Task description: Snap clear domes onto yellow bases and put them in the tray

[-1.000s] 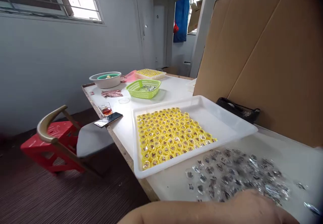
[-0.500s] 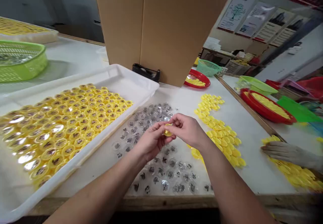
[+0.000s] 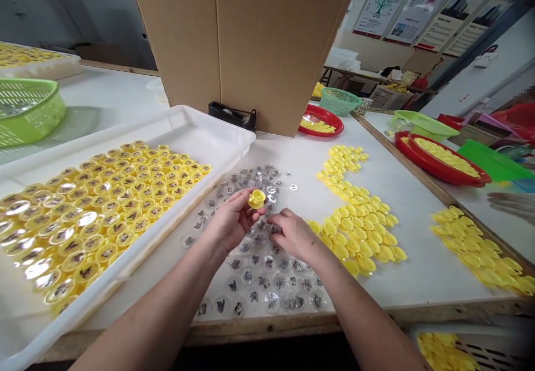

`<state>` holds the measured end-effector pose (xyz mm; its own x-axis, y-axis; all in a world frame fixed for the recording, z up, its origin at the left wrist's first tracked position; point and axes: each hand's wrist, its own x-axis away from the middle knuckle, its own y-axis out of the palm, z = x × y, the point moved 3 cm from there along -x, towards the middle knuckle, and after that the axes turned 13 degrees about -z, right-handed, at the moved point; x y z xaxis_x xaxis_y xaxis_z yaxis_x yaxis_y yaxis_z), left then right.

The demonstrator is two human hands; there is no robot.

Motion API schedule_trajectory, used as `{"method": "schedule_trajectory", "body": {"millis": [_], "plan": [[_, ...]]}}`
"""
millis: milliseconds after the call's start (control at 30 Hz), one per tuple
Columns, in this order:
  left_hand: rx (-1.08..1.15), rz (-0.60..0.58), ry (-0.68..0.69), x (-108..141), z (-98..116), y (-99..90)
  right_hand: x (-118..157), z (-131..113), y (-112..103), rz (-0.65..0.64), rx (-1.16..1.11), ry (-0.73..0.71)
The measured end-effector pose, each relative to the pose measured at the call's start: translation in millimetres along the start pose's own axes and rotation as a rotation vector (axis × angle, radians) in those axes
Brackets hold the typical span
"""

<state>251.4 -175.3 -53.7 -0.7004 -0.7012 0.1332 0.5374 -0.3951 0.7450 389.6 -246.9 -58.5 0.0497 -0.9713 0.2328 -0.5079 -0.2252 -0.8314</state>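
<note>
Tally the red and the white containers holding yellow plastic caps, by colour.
Red: 2 (round red plastic plate, oval red plastic tray)
White: 3 (large white plastic tray, white tray at back left, white slotted plastic crate)
Total: 5

Wall posters (image 3: 430, 14), their print too small to read

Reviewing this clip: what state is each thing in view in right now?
left hand, holding a cap
yellow cap, held in fingertips
right hand, fingers among domes
clear domes, loose on table
white tray, filled with rows of caps
red plate, holding yellow caps
</note>
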Motion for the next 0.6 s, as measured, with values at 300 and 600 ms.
{"method": "schedule_trajectory", "body": {"millis": [300, 600], "plan": [[-0.027, -0.028, -0.055, 0.9, -2.6, 3.4, 11.9, 14.6, -7.5, 0.008, -0.258, -0.032], [-0.023, -0.073, -0.121, 0.3, -14.8, 4.6, 31.2, 20.3, -20.4, -0.019, -0.698, 0.005]]}}
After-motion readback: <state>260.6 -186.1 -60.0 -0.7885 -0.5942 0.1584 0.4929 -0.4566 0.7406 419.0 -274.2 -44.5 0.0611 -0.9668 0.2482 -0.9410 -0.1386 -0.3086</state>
